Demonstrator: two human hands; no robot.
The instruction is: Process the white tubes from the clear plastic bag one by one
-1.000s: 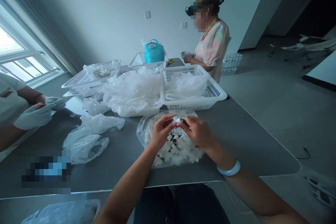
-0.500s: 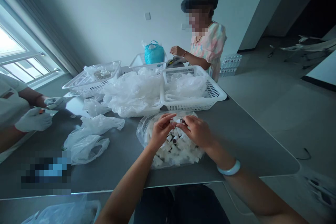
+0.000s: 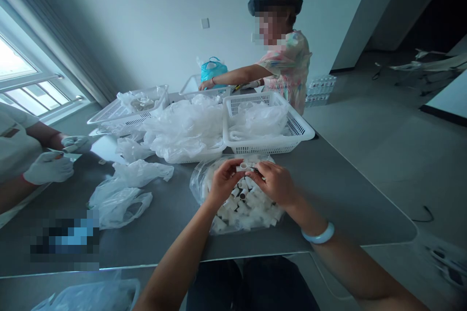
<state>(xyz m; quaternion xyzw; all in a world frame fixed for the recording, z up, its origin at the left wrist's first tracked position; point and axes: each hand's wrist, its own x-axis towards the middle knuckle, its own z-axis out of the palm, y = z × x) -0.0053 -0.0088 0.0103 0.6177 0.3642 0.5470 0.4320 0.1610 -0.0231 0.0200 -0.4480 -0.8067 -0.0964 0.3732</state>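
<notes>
My left hand (image 3: 225, 180) is closed on a white plastic pipe fitting (image 3: 243, 167), whose round opening faces up. My right hand (image 3: 274, 180) pinches from the other side, its fingertips at the fitting's right end. A small dark, thin thing shows between those right fingers, too small to name. Right below both hands lies a clear plastic bag (image 3: 197, 181), spread open on the table. Many loose white pipe fittings (image 3: 248, 204) fill it, some with their round ends showing.
White baskets (image 3: 268, 146) hold clear plastic bags behind my work. Crumpled bags (image 3: 120, 194) lie left on the grey table (image 3: 168, 238). A co-worker's gloved hands (image 3: 51, 167) handle something small at left. Another person's arm (image 3: 237, 77) reaches by a blue bag (image 3: 213, 69).
The fitting between my hands has turned, so its round opening now shows. My hands stay nearly in place. The person across the table has stretched an arm leftward to the back basket.
</notes>
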